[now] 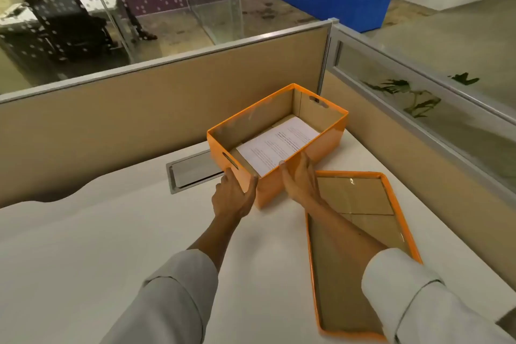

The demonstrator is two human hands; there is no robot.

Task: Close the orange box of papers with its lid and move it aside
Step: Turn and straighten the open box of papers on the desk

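Note:
An orange box [329,135] stands open on the white desk, set at an angle, with white printed papers [277,146] lying flat inside. My left hand [233,195] presses against the box's near short end, fingers by the handle slot. My right hand [300,180] lies flat against the box's near long side, fingertips at the rim. The orange lid [363,232] rests upside down on the desk to the right of the box, its brown inside facing up; my right forearm crosses over it.
A metal cable hatch [192,172] is set into the white desk [97,232] left of the box. Beige partition walls [139,120] close off the back and the right side of the desk, close behind the box.

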